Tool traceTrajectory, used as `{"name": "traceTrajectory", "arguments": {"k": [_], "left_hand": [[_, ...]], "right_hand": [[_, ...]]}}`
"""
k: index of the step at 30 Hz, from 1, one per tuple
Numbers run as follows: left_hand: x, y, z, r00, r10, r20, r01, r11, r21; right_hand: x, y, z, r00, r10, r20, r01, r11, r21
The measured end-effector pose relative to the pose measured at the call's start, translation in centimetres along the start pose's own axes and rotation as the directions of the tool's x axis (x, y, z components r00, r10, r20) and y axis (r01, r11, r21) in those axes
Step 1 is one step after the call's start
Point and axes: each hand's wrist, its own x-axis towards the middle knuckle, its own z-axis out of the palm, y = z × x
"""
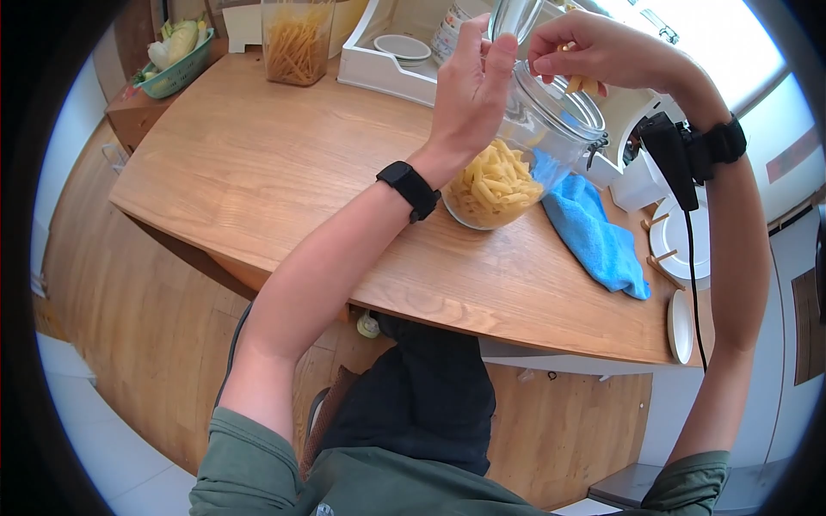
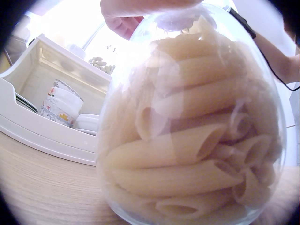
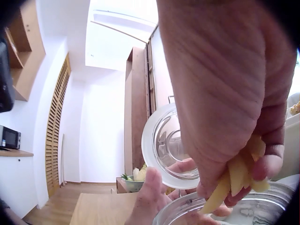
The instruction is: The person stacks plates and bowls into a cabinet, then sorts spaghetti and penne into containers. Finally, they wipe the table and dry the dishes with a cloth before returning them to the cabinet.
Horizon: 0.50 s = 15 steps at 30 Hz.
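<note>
A clip-top glass jar (image 1: pixel 508 185) stands on the wooden table with its lid (image 1: pixel 514 19) swung up. Penne (image 1: pixel 492 191) fills its lower part in the head view. My left hand (image 1: pixel 471 90) holds the jar at its neck, by the raised lid; in the right wrist view its thumb (image 3: pixel 151 185) is up and a finger shows through the lid glass. Over the jar's mouth, my right hand (image 1: pixel 594 53) grips several penne pieces (image 3: pixel 236 176), their ends poking out below the fingers. The left wrist view shows the penne (image 2: pixel 183 140) close up through the glass.
A blue cloth (image 1: pixel 594 236) lies right of the jar. Behind stand a white rack (image 1: pixel 391 82) with bowls and a clear container (image 1: pixel 297 43) of long pasta. Plates (image 1: pixel 688 236) and a white dish (image 1: pixel 680 327) are at the right edge, a vegetable basket (image 1: pixel 176 73) far left.
</note>
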Motion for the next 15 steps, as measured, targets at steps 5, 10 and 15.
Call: {"name": "traceTrajectory", "arguments": {"k": [5,10,15], "left_hand": [[-0.2,0.2,-0.1,1.000,0.013,0.003,-0.014,0.999,0.031],[-0.2,0.6,-0.2,1.000,-0.022,0.014,0.022,0.999,0.023],[0.0,0.0,0.0,1.000,0.013,-0.023,-0.012,1.000,0.024]], "right_hand": [[-0.1,1.0,-0.1,0.997,-0.054,0.054,0.049,0.996,0.080],[-1.1,0.6,-0.2,0.997,-0.060,0.056,0.047,0.976,0.213],[-1.9,1.9,0.2,0.985,-0.142,-0.099,0.166,0.936,0.310]]}}
